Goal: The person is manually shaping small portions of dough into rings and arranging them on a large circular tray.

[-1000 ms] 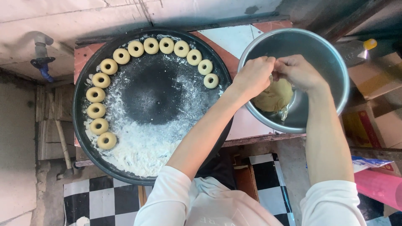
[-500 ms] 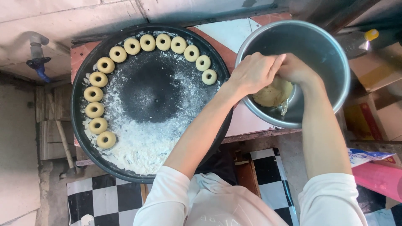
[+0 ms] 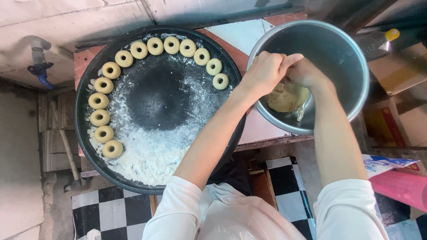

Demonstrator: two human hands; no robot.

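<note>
Checkered floor tiles (image 3: 111,209) and a rough plaster wall (image 3: 89,18) frame a small red-and-white tabletop (image 3: 262,129), where your two hands meet over a steel bowl (image 3: 351,58). Your left hand (image 3: 267,71) and right hand (image 3: 307,73) press together just above the lump of pale dough (image 3: 287,98) at the bowl's bottom; the fingers curl inward, apparently pinching off a piece, though whether they clamp dough cannot be seen. You look to be mid-way through portioning and shaping. To your left, a wide black round tray (image 3: 84,124) dusted with flour (image 3: 147,155) carries a curved row of dough rings (image 3: 155,46) along its rim, the lower right arc still bare. A blue-handled tap (image 3: 40,71) juts from the wall; a bottle with a yellow cap (image 3: 378,40) stands beyond the bowl, clear of your arms.
</note>
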